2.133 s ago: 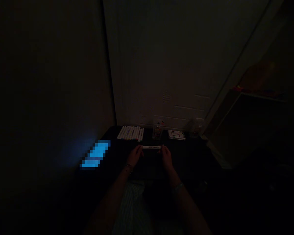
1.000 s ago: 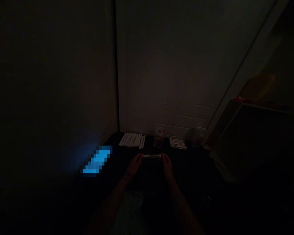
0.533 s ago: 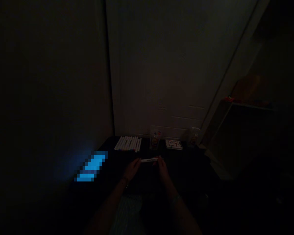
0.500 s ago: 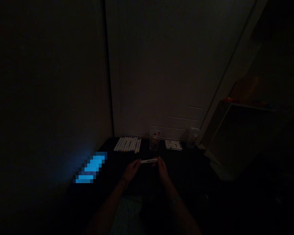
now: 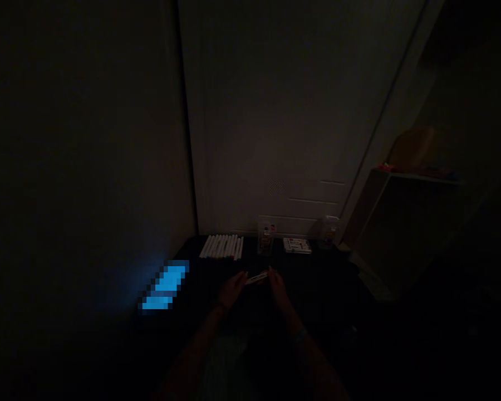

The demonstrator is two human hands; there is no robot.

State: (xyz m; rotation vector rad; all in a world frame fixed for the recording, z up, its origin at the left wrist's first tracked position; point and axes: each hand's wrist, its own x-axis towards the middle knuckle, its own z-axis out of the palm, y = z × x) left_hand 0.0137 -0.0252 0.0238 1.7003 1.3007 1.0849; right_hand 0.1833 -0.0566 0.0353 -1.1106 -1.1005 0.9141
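A white marker (image 5: 256,278) with dark print is held between both hands over the dark table, its right end a little higher. My left hand (image 5: 232,287) pinches its left end, and my right hand (image 5: 278,284) grips the right end. Behind my left hand lies a row of several white markers (image 5: 222,247) side by side, with coloured lower ends. A clear plastic container (image 5: 266,240) with dark and red print stands beyond the held marker. To its right is a flat pack of white markers (image 5: 297,245). Dim light hides the fine detail of my fingers.
A glowing blue, pixelated screen (image 5: 165,287) lies at the table's left. Another clear container (image 5: 329,231) stands at the back right. A pale wall (image 5: 275,111) rises behind the table. A cabinet (image 5: 367,203) with orange and red things on top stands to the right.
My left hand has come closer to my right, and the marker is now tilted more, with less of it showing. The whole view has shifted slightly and looks dimmer around the arms.
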